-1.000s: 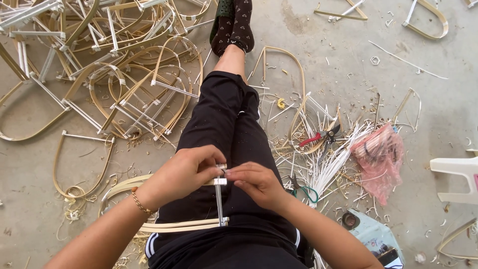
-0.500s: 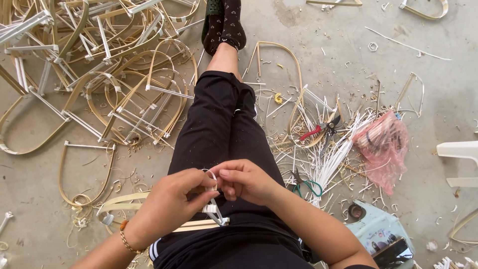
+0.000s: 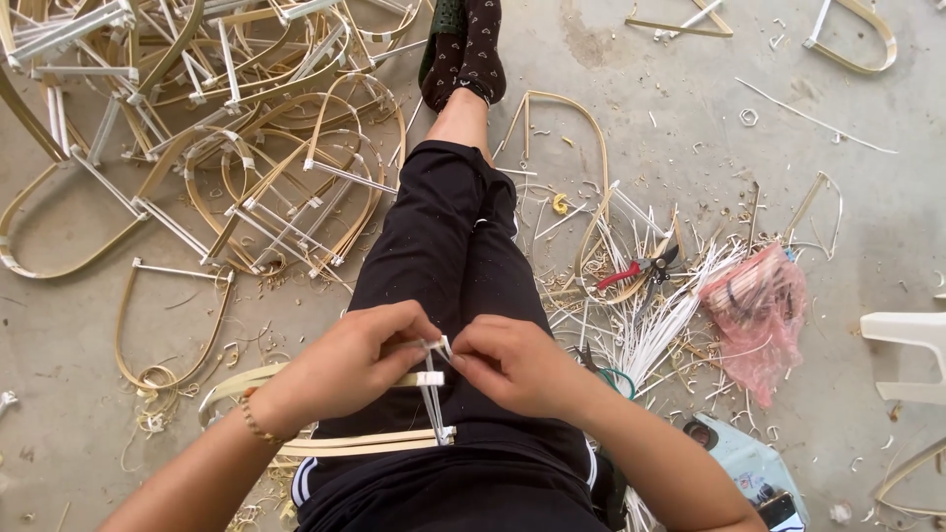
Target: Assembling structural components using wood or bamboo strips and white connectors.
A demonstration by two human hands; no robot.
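1. On our left, a heap of bent cane frames covers the floor.
2. Our left hand pinches the white strip on the cane frame (resting across our lap).
3. Our right hand grips the same strip.
4. Farther right lie red-handled pliers and a pink bag.
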